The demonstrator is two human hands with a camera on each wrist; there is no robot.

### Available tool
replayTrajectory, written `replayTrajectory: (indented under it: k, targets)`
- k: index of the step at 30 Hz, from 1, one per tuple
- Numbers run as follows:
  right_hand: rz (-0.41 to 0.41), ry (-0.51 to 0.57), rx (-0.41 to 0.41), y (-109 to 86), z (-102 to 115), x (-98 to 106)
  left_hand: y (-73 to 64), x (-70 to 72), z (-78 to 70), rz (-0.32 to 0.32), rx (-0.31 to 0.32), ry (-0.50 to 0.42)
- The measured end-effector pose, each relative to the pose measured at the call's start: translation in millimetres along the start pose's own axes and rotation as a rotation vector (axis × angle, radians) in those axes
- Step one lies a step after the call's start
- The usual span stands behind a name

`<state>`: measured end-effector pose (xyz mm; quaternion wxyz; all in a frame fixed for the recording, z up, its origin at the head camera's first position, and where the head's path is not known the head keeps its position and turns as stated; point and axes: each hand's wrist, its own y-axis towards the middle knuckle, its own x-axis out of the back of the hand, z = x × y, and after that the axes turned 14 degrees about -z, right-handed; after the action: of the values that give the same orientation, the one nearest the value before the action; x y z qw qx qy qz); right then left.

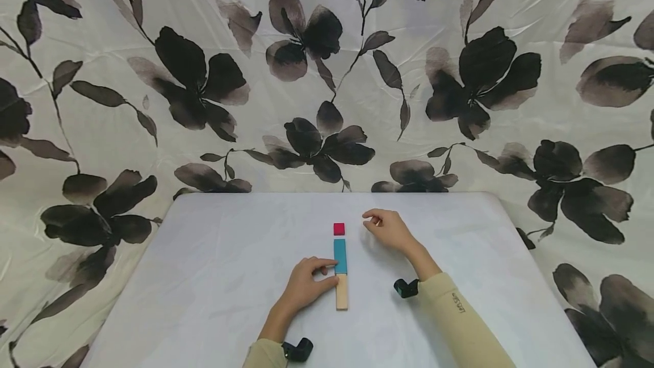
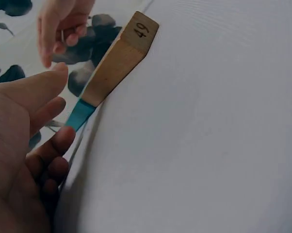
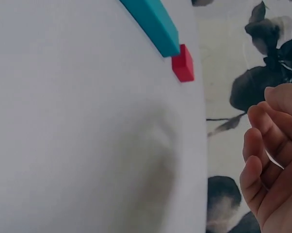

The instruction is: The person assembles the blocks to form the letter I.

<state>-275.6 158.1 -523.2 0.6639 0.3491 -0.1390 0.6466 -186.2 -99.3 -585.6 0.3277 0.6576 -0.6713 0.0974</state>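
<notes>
A teal block [image 1: 340,256] and a plain wooden block [image 1: 342,292] lie end to end in one line on the white table. Just beyond the teal block, a small red cube [image 1: 339,229] sits with a narrow gap between them. My left hand [image 1: 306,285] is beside the line, its fingertips right at the left edges of the two blocks, near where they meet. The wooden block's end carries the number 49 [image 2: 141,30] in the left wrist view. To the right of the red cube hovers my right hand [image 1: 390,229], fingers loosely bent, with nothing between them.
The white tabletop [image 1: 214,254] spreads around the blocks. Behind it hangs a pale cloth [image 1: 388,10] with dark flowers. Each wrist wears a small black camera, seen on the right wrist [image 1: 406,288] and on the left wrist [image 1: 298,350].
</notes>
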Motion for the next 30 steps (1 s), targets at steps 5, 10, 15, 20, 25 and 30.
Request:
replayTrajectory:
  k: [5,10,15,20,25,30]
  targets:
    - [0.011,-0.051,0.04,5.2,3,20,0.3,17.2,9.6,0.026,0.055,-0.09]
    - [-0.031,-0.116,0.105,11.4,3,42,4.8,43.7,20.7,-0.024,0.053,-0.027]
    - [-0.049,-0.217,0.163,10.0,0,58,3.4,70.3,35.3,-0.065,0.075,0.088]
    - [-0.073,-0.292,0.192,4.5,-1,72,1.9,91.2,42.1,-0.058,0.109,0.161]
    - [-0.114,-0.348,0.233,2.0,-6,87,5.7,114.7,38.2,-0.03,0.131,0.23]
    - [-0.139,-0.425,0.266,-0.6,-11,100,13.8,145.7,33.2,-0.031,0.088,0.383]
